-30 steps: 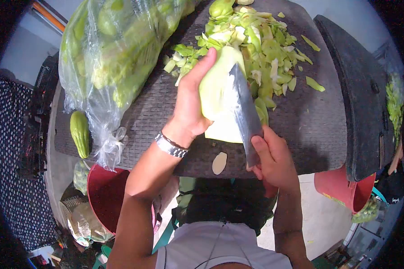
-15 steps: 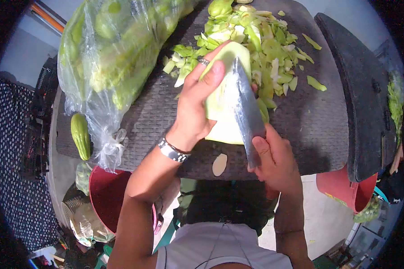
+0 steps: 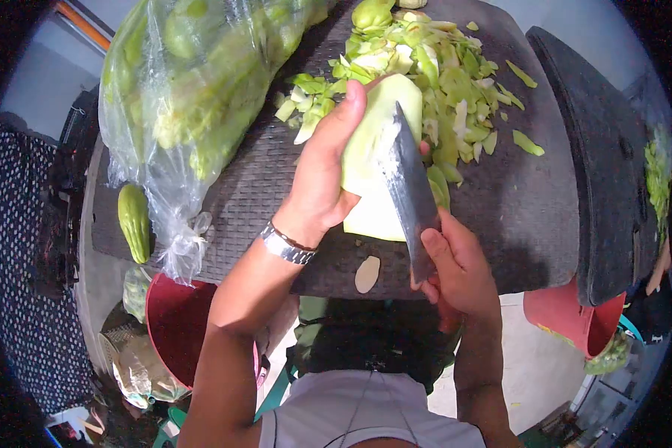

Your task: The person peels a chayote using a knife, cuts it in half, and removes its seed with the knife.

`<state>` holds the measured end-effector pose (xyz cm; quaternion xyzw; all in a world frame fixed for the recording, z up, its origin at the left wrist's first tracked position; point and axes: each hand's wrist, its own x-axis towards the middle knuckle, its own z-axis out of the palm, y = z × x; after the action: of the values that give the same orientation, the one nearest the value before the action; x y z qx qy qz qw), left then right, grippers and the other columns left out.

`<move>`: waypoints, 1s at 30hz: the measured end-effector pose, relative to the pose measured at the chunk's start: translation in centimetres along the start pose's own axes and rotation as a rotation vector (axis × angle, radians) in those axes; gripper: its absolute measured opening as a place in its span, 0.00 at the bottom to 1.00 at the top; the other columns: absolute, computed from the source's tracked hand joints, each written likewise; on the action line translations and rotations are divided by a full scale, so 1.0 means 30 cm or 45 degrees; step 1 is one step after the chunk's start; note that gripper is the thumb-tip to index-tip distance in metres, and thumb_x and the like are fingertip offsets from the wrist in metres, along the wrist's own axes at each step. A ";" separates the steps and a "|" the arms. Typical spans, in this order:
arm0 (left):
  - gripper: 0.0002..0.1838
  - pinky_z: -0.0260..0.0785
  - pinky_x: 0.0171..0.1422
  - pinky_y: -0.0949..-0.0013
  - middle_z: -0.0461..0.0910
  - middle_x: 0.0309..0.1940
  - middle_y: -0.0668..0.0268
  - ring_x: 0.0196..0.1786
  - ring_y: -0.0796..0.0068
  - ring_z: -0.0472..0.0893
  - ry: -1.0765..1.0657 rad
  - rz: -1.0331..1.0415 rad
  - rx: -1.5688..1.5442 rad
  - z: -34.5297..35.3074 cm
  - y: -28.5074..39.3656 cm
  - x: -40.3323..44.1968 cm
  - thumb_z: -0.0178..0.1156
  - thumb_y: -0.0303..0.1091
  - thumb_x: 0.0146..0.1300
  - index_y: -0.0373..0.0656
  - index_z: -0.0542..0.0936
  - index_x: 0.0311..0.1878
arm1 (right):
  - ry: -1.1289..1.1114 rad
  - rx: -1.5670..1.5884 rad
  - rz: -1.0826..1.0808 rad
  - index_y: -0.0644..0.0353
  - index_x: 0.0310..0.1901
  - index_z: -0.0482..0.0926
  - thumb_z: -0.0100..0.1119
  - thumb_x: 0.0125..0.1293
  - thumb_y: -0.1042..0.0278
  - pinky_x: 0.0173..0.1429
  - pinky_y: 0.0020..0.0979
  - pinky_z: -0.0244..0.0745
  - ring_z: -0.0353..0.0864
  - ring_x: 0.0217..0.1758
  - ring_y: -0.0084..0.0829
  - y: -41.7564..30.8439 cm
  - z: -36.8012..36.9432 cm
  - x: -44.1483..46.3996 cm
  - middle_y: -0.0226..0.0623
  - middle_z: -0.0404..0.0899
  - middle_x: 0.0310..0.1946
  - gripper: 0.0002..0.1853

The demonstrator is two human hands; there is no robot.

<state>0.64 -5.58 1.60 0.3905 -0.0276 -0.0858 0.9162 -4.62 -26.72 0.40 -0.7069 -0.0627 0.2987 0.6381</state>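
My left hand (image 3: 321,168) grips a large pale green peeled vegetable (image 3: 373,160) from its left side, with a fingertip showing at the right edge. In my right hand (image 3: 459,265) is the handle end of a wide knife (image 3: 407,179), its blade lying against the vegetable's right part, tip pointing up and away. Behind the vegetable spreads a pile of green and white peelings (image 3: 455,89). An oval pale slice (image 3: 366,274) rests near the table's front edge, below the vegetable.
On the dark woven table (image 3: 530,239), a clear bag of green vegetables (image 3: 194,97) lies at the left, beside a small green vegetable (image 3: 134,222). Red tubs (image 3: 175,321) stand below the front edge, one on each side. A dark chair back (image 3: 597,164) is at the right.
The vegetable and knife have shifted slightly right since a second ago. My left thumb bent inward over the vegetable, then moved back to its left edge.
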 end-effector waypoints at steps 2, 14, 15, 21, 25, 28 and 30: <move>0.44 0.84 0.57 0.51 0.84 0.55 0.48 0.53 0.48 0.88 0.022 -0.014 0.010 -0.001 -0.006 0.002 0.45 0.70 0.76 0.34 0.71 0.71 | -0.052 0.227 0.077 0.62 0.61 0.72 0.46 0.84 0.57 0.19 0.24 0.63 0.68 0.13 0.21 0.004 0.009 -0.009 0.36 0.77 0.21 0.17; 0.36 0.83 0.45 0.63 0.83 0.47 0.62 0.42 0.68 0.86 0.107 -0.054 0.083 0.001 -0.013 0.021 0.46 0.66 0.78 0.43 0.71 0.71 | -0.088 0.246 0.025 0.59 0.55 0.72 0.44 0.84 0.53 0.16 0.21 0.60 0.65 0.10 0.21 0.031 0.023 0.006 0.38 0.76 0.19 0.17; 0.36 0.83 0.44 0.64 0.83 0.47 0.62 0.42 0.69 0.86 0.093 -0.063 0.069 0.010 -0.009 0.016 0.45 0.66 0.78 0.43 0.70 0.71 | -0.110 0.290 0.036 0.60 0.55 0.72 0.44 0.84 0.53 0.16 0.21 0.60 0.65 0.10 0.21 0.026 0.020 0.004 0.38 0.76 0.18 0.17; 0.38 0.84 0.48 0.58 0.83 0.49 0.58 0.46 0.63 0.87 0.039 -0.033 0.016 0.013 -0.019 0.010 0.44 0.67 0.78 0.42 0.71 0.70 | -0.232 0.739 0.100 0.57 0.44 0.70 0.40 0.85 0.49 0.09 0.24 0.56 0.59 0.04 0.22 0.024 0.024 0.000 0.39 0.73 0.15 0.19; 0.37 0.84 0.49 0.56 0.84 0.50 0.58 0.45 0.62 0.87 0.039 -0.093 -0.105 0.017 -0.010 0.010 0.45 0.68 0.77 0.44 0.71 0.71 | -0.147 0.874 -0.183 0.56 0.41 0.69 0.40 0.85 0.49 0.07 0.24 0.57 0.58 0.04 0.21 -0.013 -0.024 0.070 0.36 0.70 0.14 0.19; 0.37 0.84 0.53 0.52 0.85 0.51 0.55 0.48 0.55 0.88 0.057 -0.102 -0.143 0.007 -0.005 0.010 0.46 0.67 0.77 0.41 0.73 0.68 | 0.016 0.546 -0.260 0.56 0.44 0.74 0.44 0.84 0.48 0.14 0.22 0.60 0.65 0.10 0.18 -0.075 -0.080 0.120 0.28 0.73 0.16 0.19; 0.38 0.82 0.58 0.47 0.84 0.55 0.51 0.52 0.48 0.88 0.058 -0.115 -0.183 -0.009 0.002 0.014 0.46 0.66 0.77 0.38 0.74 0.67 | 0.151 0.368 -0.249 0.58 0.47 0.76 0.49 0.82 0.50 0.16 0.22 0.61 0.67 0.12 0.18 -0.116 -0.105 0.177 0.29 0.76 0.20 0.18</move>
<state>1.09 -5.43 1.45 0.3263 0.0172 -0.1199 0.9375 2.30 -26.33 1.87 -0.6148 -0.0500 0.1990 0.7615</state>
